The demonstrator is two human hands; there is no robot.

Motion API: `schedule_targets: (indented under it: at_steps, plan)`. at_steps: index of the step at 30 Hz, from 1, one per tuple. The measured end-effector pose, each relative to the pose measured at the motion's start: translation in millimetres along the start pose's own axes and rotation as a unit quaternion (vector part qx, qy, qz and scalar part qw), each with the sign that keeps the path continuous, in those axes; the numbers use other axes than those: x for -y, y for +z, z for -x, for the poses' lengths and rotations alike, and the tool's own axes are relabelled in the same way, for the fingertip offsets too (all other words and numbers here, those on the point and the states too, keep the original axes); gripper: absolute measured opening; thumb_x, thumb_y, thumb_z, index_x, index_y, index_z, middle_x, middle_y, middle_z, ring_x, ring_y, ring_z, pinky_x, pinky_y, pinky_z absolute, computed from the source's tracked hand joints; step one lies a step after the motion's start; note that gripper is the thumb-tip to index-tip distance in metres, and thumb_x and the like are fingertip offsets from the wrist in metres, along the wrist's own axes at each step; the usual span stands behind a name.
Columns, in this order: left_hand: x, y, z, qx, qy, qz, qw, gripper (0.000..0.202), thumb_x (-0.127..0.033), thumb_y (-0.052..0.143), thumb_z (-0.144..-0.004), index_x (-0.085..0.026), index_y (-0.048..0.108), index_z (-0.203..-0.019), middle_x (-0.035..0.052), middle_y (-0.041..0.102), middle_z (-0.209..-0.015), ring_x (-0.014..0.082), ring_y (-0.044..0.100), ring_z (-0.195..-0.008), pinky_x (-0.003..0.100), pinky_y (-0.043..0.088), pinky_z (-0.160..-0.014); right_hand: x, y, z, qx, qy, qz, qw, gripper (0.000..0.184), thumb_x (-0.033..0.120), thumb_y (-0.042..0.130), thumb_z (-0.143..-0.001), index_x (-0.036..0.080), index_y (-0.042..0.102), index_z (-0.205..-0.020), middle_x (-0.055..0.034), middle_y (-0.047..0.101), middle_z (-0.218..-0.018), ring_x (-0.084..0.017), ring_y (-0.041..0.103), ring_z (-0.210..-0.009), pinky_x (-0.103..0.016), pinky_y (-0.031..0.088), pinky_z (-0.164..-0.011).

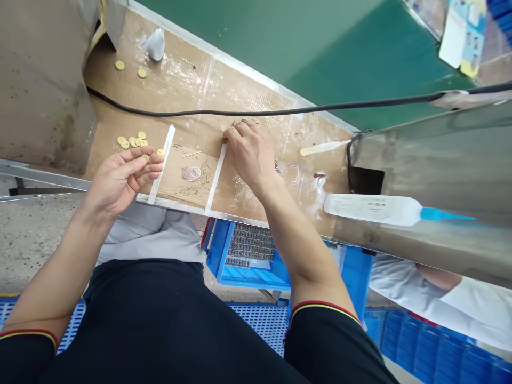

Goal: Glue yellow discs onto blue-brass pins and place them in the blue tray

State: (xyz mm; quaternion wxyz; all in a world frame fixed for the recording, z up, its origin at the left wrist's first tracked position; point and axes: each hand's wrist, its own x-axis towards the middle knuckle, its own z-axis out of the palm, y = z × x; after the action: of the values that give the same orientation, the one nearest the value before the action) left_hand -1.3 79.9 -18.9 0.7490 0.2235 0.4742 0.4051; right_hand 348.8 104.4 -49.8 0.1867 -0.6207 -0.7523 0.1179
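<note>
My left hand (pixel 122 178) pinches a small round yellow disc (pixel 145 158) between thumb and fingers at the left of the cardboard-covered bench. Just beyond it lies a loose group of similar yellow discs (pixel 138 142), and one more disc (pixel 160 152) sits by the fingertips. My right hand (pixel 253 152) is closed, palm down, over the middle of the bench. Its fingertips are curled under, and what they grip is hidden. Small metallic parts (pixel 277 166) peek out beside the right wrist. Between the hands, a clear round piece (pixel 192 173) lies among dark tiny bits.
A black cable (pixel 208 112) crosses the bench. A white bottle with a blue nozzle (pixel 374 209) and a flat stick (pixel 324 148) lie on the right. Below the edge, a blue bin (pixel 248 274) holds rows of small parts. Another person's white clothing (pixel 400 282) shows at right.
</note>
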Motion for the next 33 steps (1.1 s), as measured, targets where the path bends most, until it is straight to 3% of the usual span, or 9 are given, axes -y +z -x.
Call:
schedule_targets:
  at_steps: [3, 7, 9, 12, 15, 20, 23, 27, 33]
  plan:
    - [-1, 1.4, -4, 0.011, -0.011, 0.002, 1.000, 0.013, -0.005, 0.074, -0.102, -0.013, 0.083, -0.107, 0.0085, 0.086, -0.095, 0.0097, 0.077, -0.069, 0.015, 0.066, -0.067, 14, -13, 9, -0.057, 0.020, -0.041, 0.997, 0.022, 0.028, 0.057, -0.117, 0.030, 0.079, -0.113, -0.0100, 0.083, -0.126, -0.035, 0.071, -0.135, -0.066, 0.053, -0.132]
    - [0, 2.8, -6, 0.051, -0.007, 0.016, 0.999, 0.007, -0.009, 0.078, -0.101, -0.016, 0.079, -0.102, 0.0005, 0.071, -0.077, 0.0039, 0.052, -0.048, 0.012, 0.043, -0.046, 45, -24, 38, -0.178, 0.062, -0.133, 0.973, 0.020, 0.039, 0.062, -0.118, 0.033, 0.082, -0.119, -0.0060, 0.084, -0.124, -0.029, 0.077, -0.122, -0.057, 0.063, -0.120]
    - [1, 3.1, -7, 0.059, 0.001, 0.026, 0.998, 0.009, -0.009, 0.078, -0.101, -0.015, 0.080, -0.107, -0.0013, 0.066, -0.075, 0.0033, 0.048, -0.049, 0.011, 0.042, -0.048, 57, -21, 56, -0.234, 0.097, -0.188, 0.949, 0.017, 0.042, 0.068, -0.116, 0.034, 0.082, -0.119, -0.0037, 0.084, -0.119, -0.026, 0.079, -0.114, -0.052, 0.066, -0.115]
    - [0, 3.7, -9, 0.058, 0.003, 0.023, 0.998, 0.023, -0.004, 0.078, -0.099, -0.015, 0.084, -0.118, 0.0039, 0.074, -0.090, 0.0060, 0.063, -0.066, 0.011, 0.057, -0.064, 65, -5, 79, -0.278, 0.154, -0.264, 0.911, 0.015, 0.046, 0.076, -0.111, 0.034, 0.081, -0.120, -0.0025, 0.084, -0.117, -0.024, 0.081, -0.110, -0.048, 0.069, -0.111]
    - [-2, 5.8, -11, 0.049, 0.001, -0.002, 0.999, 0.019, -0.003, 0.076, -0.102, -0.013, 0.085, -0.115, 0.0073, 0.081, -0.099, 0.0075, 0.073, -0.075, 0.012, 0.063, -0.073, 65, 16, 93, -0.290, 0.196, -0.309, 0.884, 0.018, 0.046, 0.080, -0.106, 0.033, 0.079, -0.119, -0.0023, 0.085, -0.115, -0.022, 0.082, -0.107, -0.044, 0.071, -0.104]
    - [-2, 11.1, -11, 0.042, 0.009, -0.071, 0.997, 0.005, -0.013, 0.079, -0.107, -0.014, 0.084, -0.109, 0.0095, 0.086, -0.097, 0.0126, 0.080, -0.072, 0.019, 0.068, -0.070, 63, 41, 103, -0.277, 0.217, -0.381, 0.855, 0.023, 0.047, 0.081, -0.103, 0.031, 0.078, -0.118, -0.0027, 0.085, -0.110, -0.019, 0.082, -0.096, -0.038, 0.071, -0.095]
    - [-1, 14.1, -10, 0.054, 0.021, -0.086, 0.995, 0.011, -0.012, 0.074, -0.106, -0.013, 0.085, -0.105, 0.0100, 0.085, -0.091, 0.0126, 0.077, -0.066, 0.019, 0.063, -0.061, 62, 47, 105, -0.266, 0.221, -0.373, 0.861, 0.024, 0.050, 0.081, -0.102, 0.031, 0.078, -0.116, -0.0027, 0.082, -0.110, -0.019, 0.080, -0.095, -0.037, 0.070, -0.094]
    - [3, 17.7, -5, 0.046, 0.012, -0.073, 0.996, 0.007, -0.015, 0.080, -0.102, -0.013, 0.084, -0.097, 0.0085, 0.079, -0.083, 0.0093, 0.062, -0.053, 0.018, 0.044, -0.045, 67, 47, 107, -0.275, 0.224, -0.363, 0.862, 0.025, 0.051, 0.079, -0.103, 0.032, 0.076, -0.118, -0.0019, 0.080, -0.108, -0.020, 0.080, -0.094, -0.039, 0.071, -0.094]
    - [20, 16.5, 19, 0.036, -0.002, -0.063, 0.997, 0.007, -0.022, 0.087, -0.094, -0.015, 0.087, -0.095, 0.0054, 0.070, -0.077, 0.0081, 0.055, -0.051, 0.019, 0.038, -0.044, 93, 36, 112, -0.229, 0.197, -0.346, 0.888, 0.022, 0.051, 0.072, -0.109, 0.035, 0.075, -0.123, -0.0046, 0.083, -0.115, -0.024, 0.084, -0.104, -0.049, 0.074, -0.104]
